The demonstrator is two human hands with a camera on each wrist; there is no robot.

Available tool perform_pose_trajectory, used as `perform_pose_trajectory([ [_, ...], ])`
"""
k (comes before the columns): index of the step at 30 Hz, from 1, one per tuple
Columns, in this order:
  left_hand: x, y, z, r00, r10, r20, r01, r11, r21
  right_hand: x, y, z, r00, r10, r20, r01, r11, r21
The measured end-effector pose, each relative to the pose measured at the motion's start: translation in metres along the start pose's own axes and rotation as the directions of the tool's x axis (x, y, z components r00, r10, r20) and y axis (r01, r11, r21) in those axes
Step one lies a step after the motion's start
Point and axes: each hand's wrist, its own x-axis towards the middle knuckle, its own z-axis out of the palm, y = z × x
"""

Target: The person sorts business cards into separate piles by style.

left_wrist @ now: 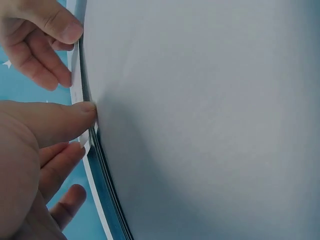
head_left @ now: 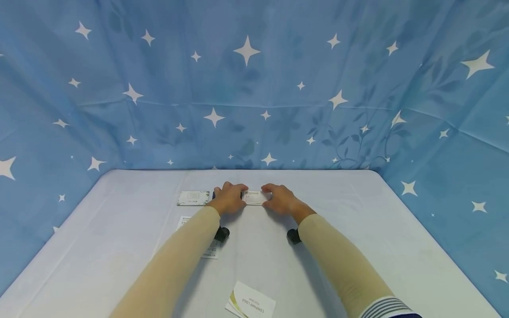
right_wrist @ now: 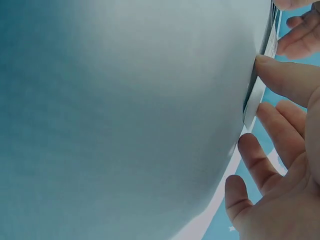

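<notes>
Near the back of the table, white printed business cards [head_left: 253, 198] lie between the two hands. My left hand [head_left: 229, 198] pinches their left end, thumb at the near edge and fingers at the far edge. At the right end my right hand [head_left: 281, 200] grips them the same way. In the left wrist view the left thumb [left_wrist: 82, 117] presses on the near edge. The right thumb [right_wrist: 272, 70] does likewise in the right wrist view, with the other fingers spread. A dark blue card pile [head_left: 214, 194] is partly hidden behind the left hand.
Left of the dark pile lies a white card with leafy corners [head_left: 193, 198]. Printed white cards [head_left: 211, 251] are partly covered by the left sleeve. Cards marked COMPANY LOGO [head_left: 254, 301] lie near the front. A blue star-patterned curtain [head_left: 246, 88] rises behind the white table [head_left: 338, 185].
</notes>
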Motion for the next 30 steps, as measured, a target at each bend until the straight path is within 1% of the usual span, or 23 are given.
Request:
perform_pose_trajectory([
  [5, 0.002, 0.000, -0.001, 1.000, -0.023, 0.015, 0.023, 1.000, 0.009, 0.004, 0.000, 0.000, 1.000, 0.011, 0.014, -0.012, 0.999, 0.039],
  [10, 0.004, -0.001, 0.000, 0.999, -0.028, 0.019, 0.028, 1.000, 0.010, 0.005, 0.001, 0.001, 1.000, 0.018, 0.016, -0.019, 0.999, 0.035],
  [14, 0.002, -0.001, 0.000, 0.999, -0.032, 0.010, 0.032, 0.999, -0.019, 0.002, 0.003, 0.000, 0.999, 0.034, 0.010, -0.035, 0.999, 0.026],
  [16, -0.001, 0.000, -0.001, 0.999, -0.041, 0.007, 0.042, 0.998, -0.049, 0.000, 0.004, -0.002, 0.999, 0.049, 0.007, -0.050, 0.998, 0.042],
  [20, -0.009, 0.002, -0.006, 0.999, -0.040, 0.003, 0.040, 0.995, -0.090, -0.006, 0.005, -0.006, 0.998, 0.062, 0.007, -0.062, 0.994, 0.085],
  [23, -0.016, 0.003, -0.010, 1.000, -0.002, 0.009, 0.003, 0.996, -0.094, -0.013, 0.005, -0.008, 0.999, 0.039, 0.014, -0.040, 0.993, 0.112],
  [27, -0.028, 0.004, -0.011, 0.998, 0.060, 0.028, -0.057, 0.994, -0.094, -0.027, 0.004, -0.007, 0.999, -0.025, 0.022, 0.021, 0.987, 0.160],
  [30, -0.041, 0.004, -0.010, 0.994, 0.105, 0.030, -0.102, 0.990, -0.097, -0.041, -0.001, -0.004, 0.996, -0.084, 0.026, 0.077, 0.979, 0.189],
])
